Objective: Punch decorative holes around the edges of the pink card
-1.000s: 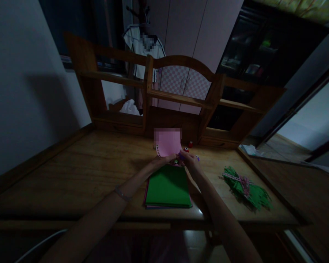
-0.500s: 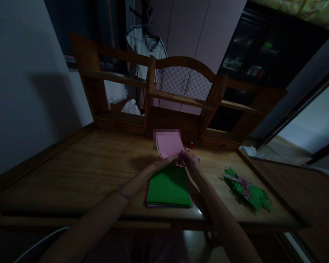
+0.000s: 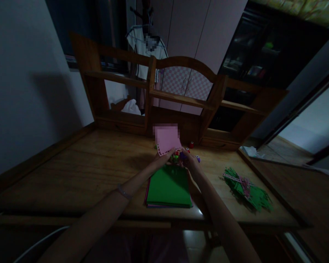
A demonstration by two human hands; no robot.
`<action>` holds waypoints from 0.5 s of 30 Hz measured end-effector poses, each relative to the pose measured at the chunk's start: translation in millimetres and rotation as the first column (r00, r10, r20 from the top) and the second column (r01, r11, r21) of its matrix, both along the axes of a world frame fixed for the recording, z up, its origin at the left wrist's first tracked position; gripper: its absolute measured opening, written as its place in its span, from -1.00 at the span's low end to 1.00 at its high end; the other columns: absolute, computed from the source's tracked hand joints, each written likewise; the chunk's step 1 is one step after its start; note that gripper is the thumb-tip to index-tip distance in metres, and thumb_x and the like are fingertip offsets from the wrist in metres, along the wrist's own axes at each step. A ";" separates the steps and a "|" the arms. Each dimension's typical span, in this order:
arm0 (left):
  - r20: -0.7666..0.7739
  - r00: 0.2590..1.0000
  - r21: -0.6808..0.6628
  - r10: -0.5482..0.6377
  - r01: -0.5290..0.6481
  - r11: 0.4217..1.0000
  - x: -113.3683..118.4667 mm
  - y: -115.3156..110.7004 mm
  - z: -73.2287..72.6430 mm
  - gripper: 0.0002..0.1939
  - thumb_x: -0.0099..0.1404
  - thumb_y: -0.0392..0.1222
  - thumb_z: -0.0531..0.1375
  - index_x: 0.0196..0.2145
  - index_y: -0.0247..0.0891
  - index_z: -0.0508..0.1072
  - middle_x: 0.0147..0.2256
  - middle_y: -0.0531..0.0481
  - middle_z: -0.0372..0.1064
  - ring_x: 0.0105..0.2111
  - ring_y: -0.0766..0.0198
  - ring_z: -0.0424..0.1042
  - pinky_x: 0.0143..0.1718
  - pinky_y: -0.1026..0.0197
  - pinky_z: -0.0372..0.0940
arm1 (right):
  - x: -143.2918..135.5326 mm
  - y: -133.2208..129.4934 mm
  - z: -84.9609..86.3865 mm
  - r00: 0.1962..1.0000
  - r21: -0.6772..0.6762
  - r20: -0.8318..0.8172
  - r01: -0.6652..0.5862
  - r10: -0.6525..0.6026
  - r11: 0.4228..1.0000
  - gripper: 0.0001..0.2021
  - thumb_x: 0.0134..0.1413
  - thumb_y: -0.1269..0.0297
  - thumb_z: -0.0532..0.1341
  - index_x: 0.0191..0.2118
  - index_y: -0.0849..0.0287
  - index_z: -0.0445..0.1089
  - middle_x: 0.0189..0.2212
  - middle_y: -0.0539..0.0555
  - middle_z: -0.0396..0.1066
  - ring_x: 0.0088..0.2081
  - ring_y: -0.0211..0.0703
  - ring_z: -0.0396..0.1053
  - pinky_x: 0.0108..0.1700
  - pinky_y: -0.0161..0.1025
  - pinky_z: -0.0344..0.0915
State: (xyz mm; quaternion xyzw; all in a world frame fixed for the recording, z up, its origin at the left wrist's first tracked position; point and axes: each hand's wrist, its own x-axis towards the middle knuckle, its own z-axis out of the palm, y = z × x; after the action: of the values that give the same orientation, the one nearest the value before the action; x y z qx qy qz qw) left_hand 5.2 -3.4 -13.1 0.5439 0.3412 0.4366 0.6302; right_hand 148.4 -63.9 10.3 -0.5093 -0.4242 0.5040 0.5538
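A pink sheet of foam or paper point(image 3: 167, 137) stands tilted up above the desk, with a row of small holes along its left and lower edges. My left hand point(image 3: 165, 157) pinches its lower edge. Close beside it, my right hand point(image 3: 191, 160) is closed around a small purple craft punch point(image 3: 183, 156) at the sheet's lower right corner. My fingers partly hide the punch. Small red and green pieces point(image 3: 176, 157) show between the hands. Below them lies a stack of coloured sheets point(image 3: 168, 188), green on top.
Small red punches point(image 3: 191, 145) and another purple one point(image 3: 197, 159) stand behind my right hand. On the right of the wooden desk point(image 3: 104, 164) lies a pile of green cut strips point(image 3: 248, 190) with pink punched strips on top. A wooden shelf unit point(image 3: 181, 98) rises at the back.
The pink sheet has shifted slightly up and left, and more holes show along its lower edge. My hands have moved a little apart, revealing the coloured pieces between them.
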 end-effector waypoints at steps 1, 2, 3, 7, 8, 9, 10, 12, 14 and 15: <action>-0.003 1.000 0.013 0.022 -0.022 1.000 -0.1 0.9 -0.2 -0.53 0.08 0.14 0.24 -0.19 -0.29 0.49 -0.30 -0.12 0.51 -0.23 0.07 0.46 -0.23 0.08 0.40 | 1.2 1.8 -1.3 1.000 -0.004 -0.015 0.011 -0.011 1.000 -0.57 -0.09 -0.15 0.23 -0.54 0.19 0.38 -0.65 0.03 0.35 -0.68 -0.28 0.19 -0.60 -0.30 0.06; -0.010 0.999 0.024 0.040 -0.040 0.999 -0.2 1.6 -0.5 -0.52 0.08 0.15 0.23 -0.19 -0.29 0.49 -0.27 -0.12 0.50 -0.23 0.08 0.46 -0.24 0.09 0.40 | 2.3 3.1 -1.8 0.999 -0.008 -0.029 0.023 -0.023 1.000 -0.56 -0.10 -0.16 0.23 -0.54 0.19 0.37 -0.66 0.03 0.35 -0.68 -0.28 0.18 -0.61 -0.29 0.06; -0.018 0.998 0.032 0.053 -0.052 0.998 -0.5 2.1 -0.8 -0.51 0.08 0.17 0.23 -0.19 -0.28 0.48 -0.25 -0.12 0.50 -0.25 0.09 0.46 -0.26 0.09 0.41 | 3.2 3.9 -1.6 0.998 -0.009 -0.042 0.038 -0.038 0.999 -0.55 -0.10 -0.17 0.22 -0.55 0.19 0.37 -0.67 0.03 0.34 -0.69 -0.27 0.18 -0.62 -0.29 0.06; -0.037 0.997 0.043 0.066 -0.064 0.997 -1.4 1.4 -1.8 -0.48 0.07 0.19 0.22 -0.15 -0.27 0.46 -0.27 -0.10 0.49 -0.35 0.15 0.47 -0.34 0.13 0.42 | 5.7 3.6 2.1 0.994 0.000 -0.084 0.074 -0.074 0.997 -0.51 -0.07 -0.20 0.17 -0.57 0.19 0.37 -0.70 0.03 0.32 -0.69 -0.27 0.19 -0.62 -0.29 0.08; -0.042 0.997 0.042 0.070 -0.068 0.997 -1.3 0.8 -1.8 -0.49 0.07 0.19 0.22 -0.17 -0.27 0.47 -0.29 -0.09 0.49 -0.37 0.16 0.47 -0.35 0.14 0.42 | 6.1 3.4 3.0 0.992 -0.007 -0.096 0.080 -0.080 0.997 -0.51 -0.06 -0.21 0.16 -0.57 0.19 0.36 -0.71 0.03 0.31 -0.69 -0.27 0.20 -0.62 -0.29 0.09; -0.049 0.996 0.035 0.071 -0.069 0.997 -1.1 0.2 -1.6 -0.49 0.07 0.19 0.22 -0.20 -0.28 0.48 -0.31 -0.09 0.49 -0.39 0.16 0.47 -0.36 0.14 0.42 | 6.4 3.3 3.7 0.990 -0.016 -0.108 0.088 -0.090 0.996 -0.50 -0.06 -0.22 0.15 -0.57 0.18 0.36 -0.71 0.03 0.31 -0.69 -0.27 0.20 -0.62 -0.29 0.09; -0.056 0.996 0.022 0.069 -0.068 0.997 -0.9 -0.5 -1.1 -0.50 0.07 0.20 0.22 -0.21 -0.28 0.48 -0.31 -0.09 0.49 -0.40 0.16 0.47 -0.38 0.14 0.42 | 6.7 3.4 4.2 0.988 -0.028 -0.118 0.099 -0.102 0.995 -0.50 -0.06 -0.23 0.14 -0.58 0.18 0.35 -0.71 0.02 0.31 -0.69 -0.27 0.21 -0.62 -0.30 0.09; -0.054 0.996 -0.002 0.067 -0.068 0.998 -0.4 -1.9 0.8 -0.49 0.06 0.21 0.22 -0.21 -0.27 0.48 -0.29 -0.10 0.49 -0.39 0.15 0.47 -0.40 0.14 0.43 | 7.0 3.8 4.6 0.983 -0.040 -0.132 0.121 -0.125 0.992 -0.50 -0.07 -0.24 0.14 -0.58 0.17 0.34 -0.71 0.02 0.31 -0.69 -0.27 0.22 -0.63 -0.30 0.09; -0.030 0.997 0.001 0.072 -0.072 0.997 -0.1 -3.0 3.1 -0.47 0.05 0.19 0.24 -0.16 -0.27 0.47 -0.23 -0.12 0.49 -0.34 0.13 0.48 -0.36 0.14 0.43 | 6.9 3.9 4.8 0.981 -0.037 -0.144 0.125 -0.129 0.991 -0.50 -0.08 -0.24 0.15 -0.57 0.17 0.33 -0.71 0.02 0.30 -0.69 -0.27 0.21 -0.64 -0.30 0.08; -0.016 0.997 0.011 0.073 -0.072 0.997 0.0 -3.5 4.1 -0.46 0.04 0.18 0.25 -0.14 -0.27 0.47 -0.20 -0.12 0.48 -0.31 0.12 0.48 -0.33 0.14 0.43 | 6.8 3.8 4.9 0.981 -0.031 -0.149 0.121 -0.124 0.992 -0.51 -0.08 -0.23 0.16 -0.57 0.17 0.34 -0.71 0.02 0.31 -0.69 -0.27 0.21 -0.65 -0.30 0.08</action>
State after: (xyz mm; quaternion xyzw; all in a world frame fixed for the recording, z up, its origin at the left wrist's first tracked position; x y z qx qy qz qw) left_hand 5.2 -6.9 -9.0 0.5381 0.3634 0.4566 0.6082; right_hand 155.2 -60.1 15.2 -0.5009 -0.3437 0.5104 0.6086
